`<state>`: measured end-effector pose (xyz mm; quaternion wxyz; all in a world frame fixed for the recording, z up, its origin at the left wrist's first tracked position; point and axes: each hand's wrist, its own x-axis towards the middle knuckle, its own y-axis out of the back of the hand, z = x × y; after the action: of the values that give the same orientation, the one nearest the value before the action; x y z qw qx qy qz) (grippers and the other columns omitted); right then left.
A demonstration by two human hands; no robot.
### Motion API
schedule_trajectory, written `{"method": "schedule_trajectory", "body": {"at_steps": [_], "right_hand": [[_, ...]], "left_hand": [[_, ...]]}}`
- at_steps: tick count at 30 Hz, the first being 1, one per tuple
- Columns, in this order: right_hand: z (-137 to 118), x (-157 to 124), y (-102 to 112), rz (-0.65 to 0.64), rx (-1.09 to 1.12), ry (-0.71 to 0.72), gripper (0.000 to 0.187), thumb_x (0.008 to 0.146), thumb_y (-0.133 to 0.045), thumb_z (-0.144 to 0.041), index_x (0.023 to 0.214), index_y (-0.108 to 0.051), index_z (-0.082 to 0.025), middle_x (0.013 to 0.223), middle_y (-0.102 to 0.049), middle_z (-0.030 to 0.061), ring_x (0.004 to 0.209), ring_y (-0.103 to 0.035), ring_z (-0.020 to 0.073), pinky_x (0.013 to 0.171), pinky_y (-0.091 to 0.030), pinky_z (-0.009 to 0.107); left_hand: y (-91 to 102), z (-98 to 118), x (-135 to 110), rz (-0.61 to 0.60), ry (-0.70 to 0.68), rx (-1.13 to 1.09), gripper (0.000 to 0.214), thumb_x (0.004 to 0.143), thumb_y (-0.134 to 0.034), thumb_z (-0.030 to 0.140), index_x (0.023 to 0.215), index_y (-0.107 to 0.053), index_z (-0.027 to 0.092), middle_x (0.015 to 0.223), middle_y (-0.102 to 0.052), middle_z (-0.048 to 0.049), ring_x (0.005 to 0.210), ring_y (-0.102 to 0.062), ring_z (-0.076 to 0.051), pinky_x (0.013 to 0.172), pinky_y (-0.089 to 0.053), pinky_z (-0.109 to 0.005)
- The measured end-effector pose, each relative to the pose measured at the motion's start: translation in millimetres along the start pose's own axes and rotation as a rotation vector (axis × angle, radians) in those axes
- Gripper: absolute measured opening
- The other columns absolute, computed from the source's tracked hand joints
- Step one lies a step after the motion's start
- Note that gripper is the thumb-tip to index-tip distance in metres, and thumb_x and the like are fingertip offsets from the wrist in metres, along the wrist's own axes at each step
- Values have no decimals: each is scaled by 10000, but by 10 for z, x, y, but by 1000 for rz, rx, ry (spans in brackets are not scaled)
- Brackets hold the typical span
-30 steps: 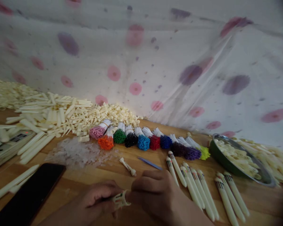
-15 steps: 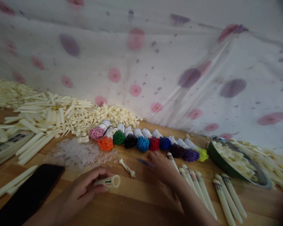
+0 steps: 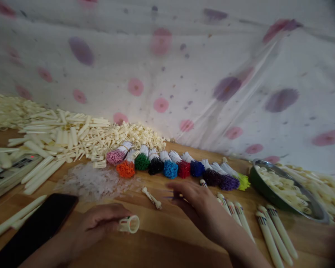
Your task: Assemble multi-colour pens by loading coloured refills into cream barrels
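Note:
My left hand (image 3: 104,219) is closed around a cream slotted pen barrel part (image 3: 130,224), its round open end facing right. A few coloured bits show in the slots. My right hand (image 3: 197,203) pinches a thin pen refill (image 3: 168,197), blurred by motion, in front of the refill bundles. Between the hands lies a small cream plunger-like part (image 3: 152,198). Behind them stands a row of colour-tipped refill bundles, among them orange (image 3: 125,168), light blue (image 3: 170,168) and purple (image 3: 227,181). Several assembled multicolour pens (image 3: 236,212) lie partly behind my right forearm.
Cream pen parts (image 3: 72,130) are heaped at the back left, with a pile of small clear pieces (image 3: 92,182) before them. A black phone (image 3: 36,230) lies at left beside a grey device (image 3: 13,173). At right are a metal bowl (image 3: 322,216) and finished pens (image 3: 276,230).
My right hand has turned and shifted slightly right and down, still pinching the refill. My left hand has lowered a little with the barrel part, whose open end now faces me more.

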<state>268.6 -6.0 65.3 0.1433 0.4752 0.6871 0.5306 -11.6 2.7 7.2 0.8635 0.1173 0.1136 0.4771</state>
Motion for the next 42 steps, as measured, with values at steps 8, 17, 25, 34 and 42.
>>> {"method": "schedule_trajectory", "body": {"at_steps": [8,17,25,34,42], "right_hand": [[-425,-67,85,26,-103,356,214,956,-369,-160,1000,-570,-100,733,-629,39,593,-480,146,529,-355,280],[-498,-79,58,26,-195,315,203,923,-442,-128,782,-587,-140,663,-597,22,575,-477,138,492,-337,284],[-510,-58,41,-7,-210,294,131,897,-502,-143,795,-584,-151,683,-607,15,595,-496,139,504,-353,281],[-499,-82,41,-4,-189,315,176,913,-469,-136,771,-573,-145,674,-604,8,583,-472,132,502,-347,283],[-501,-71,41,-7,-208,324,189,895,-504,-135,713,-553,-155,647,-590,-2,550,-458,120,481,-352,282]], "left_hand": [[-22,-34,12,-283,0,-245,447,788,-508,611,869,-749,244,731,-710,-7,664,-654,-162,643,-481,-236],[-80,-17,8,-242,56,-320,379,779,-560,576,823,-749,251,649,-721,4,602,-647,-156,595,-478,-238],[-76,10,-7,-257,113,-286,443,769,-541,613,902,-737,239,656,-728,-9,585,-656,-165,584,-499,-253],[-97,-18,-5,-275,65,-377,345,805,-562,530,916,-738,255,668,-742,14,581,-659,-123,572,-480,-199],[-112,-43,-1,-219,42,-274,407,769,-548,595,920,-741,270,724,-747,10,616,-675,-158,589,-501,-235]]}}
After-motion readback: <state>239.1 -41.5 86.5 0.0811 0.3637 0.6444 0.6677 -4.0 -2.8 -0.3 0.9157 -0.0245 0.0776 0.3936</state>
